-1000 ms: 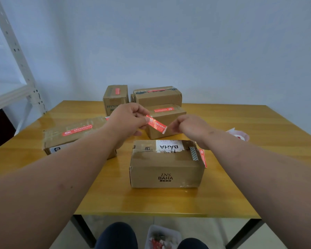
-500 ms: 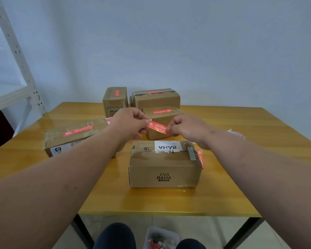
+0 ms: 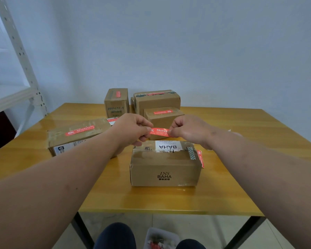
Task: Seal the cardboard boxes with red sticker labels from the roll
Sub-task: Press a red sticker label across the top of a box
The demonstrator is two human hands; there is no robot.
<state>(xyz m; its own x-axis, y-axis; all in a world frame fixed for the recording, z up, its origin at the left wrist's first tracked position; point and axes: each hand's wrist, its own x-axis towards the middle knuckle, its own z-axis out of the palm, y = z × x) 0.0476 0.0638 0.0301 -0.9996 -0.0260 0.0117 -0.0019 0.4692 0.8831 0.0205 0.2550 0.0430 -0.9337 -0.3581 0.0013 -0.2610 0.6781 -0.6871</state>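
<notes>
Above the near-centre of the yellow wooden bench [image 3: 104, 194], a red rectangular sticker label with white print [image 3: 159, 132] is stretched level between both hands. Left hand [image 3: 131, 130]: fingers pinching the label's left end. Right hand [image 3: 188, 130]: fingers pinching its right end. Directly below sits a brown cardboard box printed "INS BAHA" [image 3: 164, 169], with a second red label [image 3: 200, 158] stuck on its right end. Four further brown cardboard boxes bearing red labels stand toward the far edge and left side: a long flat one [image 3: 77, 135], a tall one [image 3: 116, 103], a wide one [image 3: 157, 101] and a small one [image 3: 162, 116].
</notes>
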